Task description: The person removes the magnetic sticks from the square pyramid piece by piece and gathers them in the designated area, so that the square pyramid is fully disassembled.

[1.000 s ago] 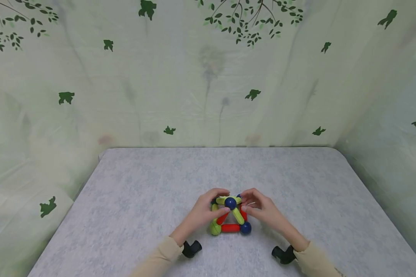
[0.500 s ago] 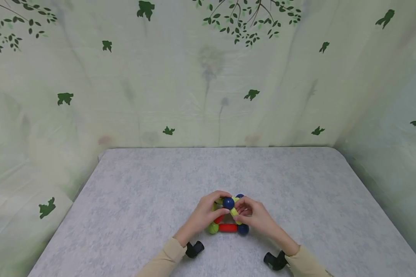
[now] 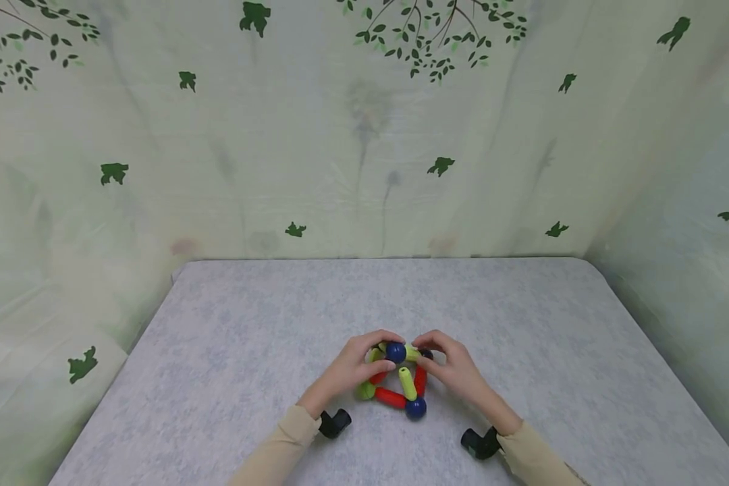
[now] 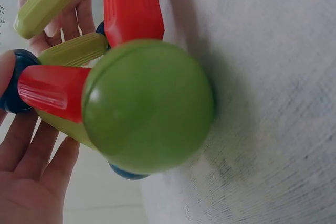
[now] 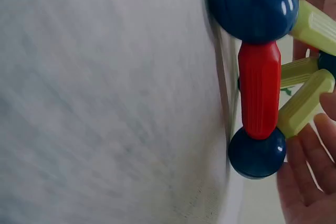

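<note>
A small structure of magnetic rods and balls stands on the table. My left hand (image 3: 355, 364) pinches its top blue ball (image 3: 396, 352) between thumb and fingers. My right hand (image 3: 452, 361) pinches a yellow-green rod (image 5: 306, 103) that runs from the top ball to a rear blue ball (image 5: 257, 152). A front yellow-green rod (image 3: 408, 383) rises from the lower blue ball (image 3: 416, 408), its upper end free and apart from the top ball. Red rods (image 3: 391, 397) join the base, and a green ball (image 4: 148, 106) forms the left corner. Fingers partly hide the back.
A grey mottled cloth covers the table (image 3: 267, 310). Behind it hangs a pale curtain (image 3: 316, 135) with leaf prints. Black wrist cameras (image 3: 335, 423) are strapped to both wrists, close above the tabletop.
The front yellow-green rod has come off the top ball. My right hand has moved from that rod up to the rear one. The base has turned slightly, its front blue corner nearer me.
</note>
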The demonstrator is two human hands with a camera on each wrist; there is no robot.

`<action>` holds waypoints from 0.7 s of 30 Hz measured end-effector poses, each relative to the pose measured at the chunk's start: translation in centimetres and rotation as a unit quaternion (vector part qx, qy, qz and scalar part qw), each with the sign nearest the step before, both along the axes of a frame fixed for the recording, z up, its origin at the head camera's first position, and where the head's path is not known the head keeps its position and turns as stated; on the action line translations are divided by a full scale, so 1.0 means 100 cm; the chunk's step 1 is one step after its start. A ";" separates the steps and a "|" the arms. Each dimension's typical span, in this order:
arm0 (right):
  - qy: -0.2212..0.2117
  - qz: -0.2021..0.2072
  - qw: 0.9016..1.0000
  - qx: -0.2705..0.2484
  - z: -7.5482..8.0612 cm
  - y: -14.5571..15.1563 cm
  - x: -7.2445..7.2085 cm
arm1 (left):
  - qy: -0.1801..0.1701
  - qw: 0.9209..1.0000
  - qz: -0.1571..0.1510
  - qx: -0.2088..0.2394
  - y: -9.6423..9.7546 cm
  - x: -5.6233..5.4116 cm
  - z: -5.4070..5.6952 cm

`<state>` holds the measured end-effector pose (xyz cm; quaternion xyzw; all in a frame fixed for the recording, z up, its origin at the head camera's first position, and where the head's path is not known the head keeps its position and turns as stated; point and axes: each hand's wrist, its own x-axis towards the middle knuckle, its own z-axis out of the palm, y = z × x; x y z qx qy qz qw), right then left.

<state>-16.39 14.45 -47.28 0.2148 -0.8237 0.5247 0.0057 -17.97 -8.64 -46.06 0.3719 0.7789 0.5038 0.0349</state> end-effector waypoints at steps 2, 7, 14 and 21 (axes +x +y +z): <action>0.007 0.012 1.000 0.016 0.000 0.000 -0.003 | -0.008 1.000 0.005 -0.007 0.000 -0.001 0.001; 0.011 0.024 0.999 0.031 0.000 -0.001 -0.004 | 0.021 0.999 0.022 -0.021 0.001 -0.002 0.003; -0.006 0.005 0.999 0.049 0.002 -0.008 0.004 | 0.056 0.997 0.037 -0.026 0.004 -0.003 0.005; -0.025 -0.022 0.998 0.052 0.003 -0.015 0.009 | 0.056 0.997 0.043 -0.025 0.010 -0.002 0.005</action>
